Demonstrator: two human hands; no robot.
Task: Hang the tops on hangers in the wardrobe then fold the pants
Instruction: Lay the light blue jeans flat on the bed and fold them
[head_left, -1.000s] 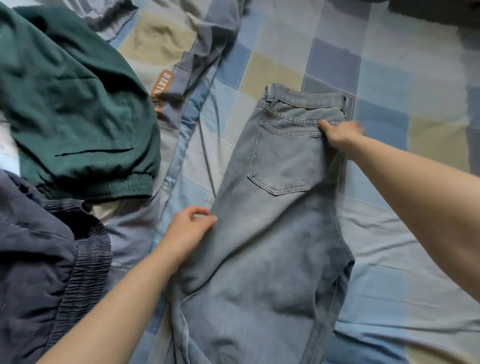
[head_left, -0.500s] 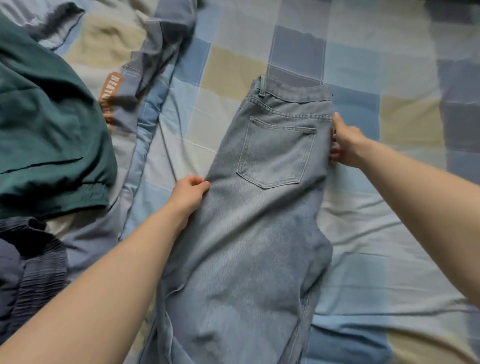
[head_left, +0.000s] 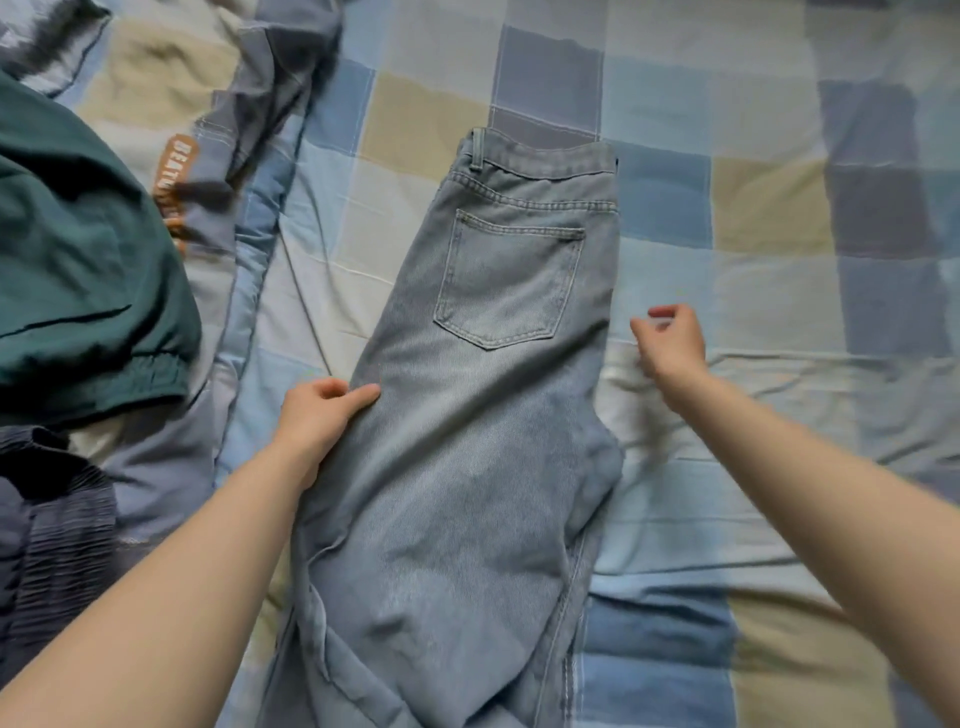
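In the head view, the bed (head_left: 779, 218) is covered by a checked sheet, and the jeans (head_left: 467, 441) are laid on it, folded lengthwise, waistband far, legs near. The left hand (head_left: 317, 415) is pressed on their left edge. The right hand (head_left: 670, 345) is held just beside the right edge, loosely curled, grasping nothing.

Jeans (head_left: 483, 415) flat on the bed sheet (head_left: 753, 218) at centre, waistband far, legs near, left hand (head_left: 317, 410) on their left edge, right hand (head_left: 670, 343) just right, track pants (head_left: 83, 270) far left, pleated garment (head_left: 47, 551) nearer.
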